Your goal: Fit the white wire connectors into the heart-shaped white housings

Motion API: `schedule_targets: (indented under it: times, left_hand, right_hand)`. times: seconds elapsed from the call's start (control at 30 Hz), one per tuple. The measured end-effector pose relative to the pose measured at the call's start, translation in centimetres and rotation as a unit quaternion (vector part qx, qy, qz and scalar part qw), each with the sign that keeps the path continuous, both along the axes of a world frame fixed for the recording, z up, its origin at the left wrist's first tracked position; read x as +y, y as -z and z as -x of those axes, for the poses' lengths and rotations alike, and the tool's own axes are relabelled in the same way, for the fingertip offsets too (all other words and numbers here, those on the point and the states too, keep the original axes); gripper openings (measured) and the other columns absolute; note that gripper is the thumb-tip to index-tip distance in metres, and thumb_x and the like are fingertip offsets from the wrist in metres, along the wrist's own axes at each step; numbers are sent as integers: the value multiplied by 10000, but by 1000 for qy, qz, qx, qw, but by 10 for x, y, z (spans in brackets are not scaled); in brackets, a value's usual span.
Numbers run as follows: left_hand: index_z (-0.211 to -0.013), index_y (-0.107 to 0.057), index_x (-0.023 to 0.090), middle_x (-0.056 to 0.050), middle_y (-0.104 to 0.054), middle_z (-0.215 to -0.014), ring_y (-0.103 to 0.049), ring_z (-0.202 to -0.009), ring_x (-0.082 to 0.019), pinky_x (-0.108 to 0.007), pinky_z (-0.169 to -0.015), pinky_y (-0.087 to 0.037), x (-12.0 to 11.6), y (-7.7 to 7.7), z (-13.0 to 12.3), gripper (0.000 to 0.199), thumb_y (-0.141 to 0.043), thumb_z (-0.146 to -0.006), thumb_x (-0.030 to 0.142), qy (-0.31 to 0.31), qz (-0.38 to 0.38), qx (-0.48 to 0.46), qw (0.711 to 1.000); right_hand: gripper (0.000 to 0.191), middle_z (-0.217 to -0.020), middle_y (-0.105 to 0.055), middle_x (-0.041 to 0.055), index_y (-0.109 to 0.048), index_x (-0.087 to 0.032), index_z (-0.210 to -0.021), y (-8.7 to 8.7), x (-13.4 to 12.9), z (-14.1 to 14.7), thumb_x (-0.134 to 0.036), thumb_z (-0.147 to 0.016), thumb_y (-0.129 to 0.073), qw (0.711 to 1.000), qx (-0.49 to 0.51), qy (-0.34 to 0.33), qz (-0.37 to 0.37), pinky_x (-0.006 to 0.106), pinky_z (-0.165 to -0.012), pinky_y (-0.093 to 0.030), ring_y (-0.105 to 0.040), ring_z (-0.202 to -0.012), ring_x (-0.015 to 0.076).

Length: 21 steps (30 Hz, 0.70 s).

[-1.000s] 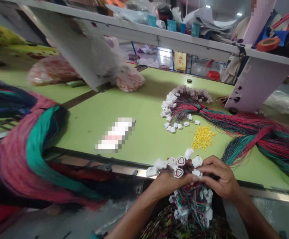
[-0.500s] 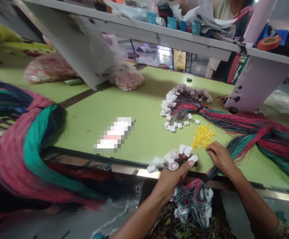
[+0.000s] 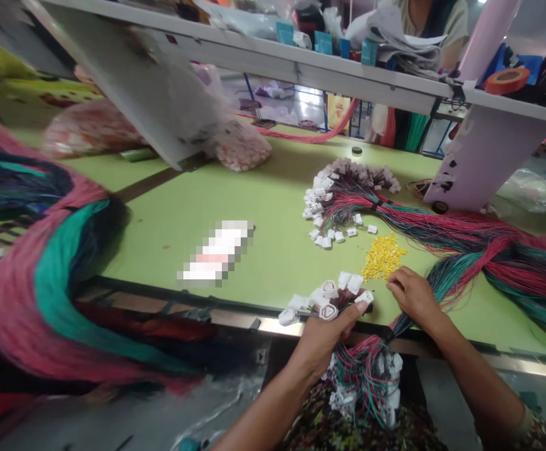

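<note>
- Left hand [image 3: 331, 331] is grasping a cluster of white wire connectors [image 3: 328, 311] at the near edge of the desk [image 3: 263, 194], thumb lying across the top, heads fanning out past the fingers, probably keeping their faces accessible
- Right hand [image 3: 414, 295] is hovering or resting just beside the small yellow pieces [image 3: 384, 257], fingers curling, thumb and index nearly meeting; cannot tell if it is pinching one
- small yellow pieces are lying loose between right hand and wire bundle [image 3: 423, 222], seemingly for easy reach
- black tie [image 3: 377, 205] is cinching the bundle, likely keeping connector ends together
</note>
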<state>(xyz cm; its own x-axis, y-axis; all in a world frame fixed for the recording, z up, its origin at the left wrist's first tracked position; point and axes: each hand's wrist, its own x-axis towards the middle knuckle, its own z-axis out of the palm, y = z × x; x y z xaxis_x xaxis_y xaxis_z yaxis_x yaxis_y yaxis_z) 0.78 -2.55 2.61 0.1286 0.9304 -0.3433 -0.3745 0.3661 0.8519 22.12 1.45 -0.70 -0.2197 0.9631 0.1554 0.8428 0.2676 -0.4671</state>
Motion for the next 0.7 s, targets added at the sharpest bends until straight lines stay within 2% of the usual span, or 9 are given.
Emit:
schedule_targets:
  times: [0.17,0.47,0.6,0.7]
  left_hand:
    - [-811,-751,150,80,-389,-543,-255,-489,-66,-252,-458,-174,0,1,1,357,-910,-602,393,-1,-1,-4,1000]
    - [-803,-737,150,85,-384,-535,-260,-488,-69,-257,-464,-177,0,0,1,327,-890,-632,383,6,-1,-2,1000]
    - [-694,-670,172,87,-374,-520,-258,-481,-67,-258,-464,-180,0,-1,1,307,-902,-631,363,4,-4,-13,1000]
    - [-739,-708,168,73,-424,-527,-277,-476,-71,-263,-461,-190,-1,1,1,269,-895,-652,340,-4,-3,-16,1000]
  right_hand:
    - [120,-841,-668,40,-662,-202,-835,0,-3,-4,-161,-932,-603,999,33,-18,12,300,-739,-468,-635,-789,201]
    - [161,-932,-697,53,-738,-211,-971,2,3,-16,-136,-923,-603,995,76,-59,14,317,-819,-510,-669,-871,197]
    - [160,-909,-698,49,-747,-207,-913,3,5,-12,-112,-902,-619,994,79,-70,18,321,-806,-505,-663,-852,195]
    - [141,-871,-692,48,-733,-193,-853,-1,3,-7,-119,-903,-623,994,84,-64,16,329,-786,-502,-656,-817,195]
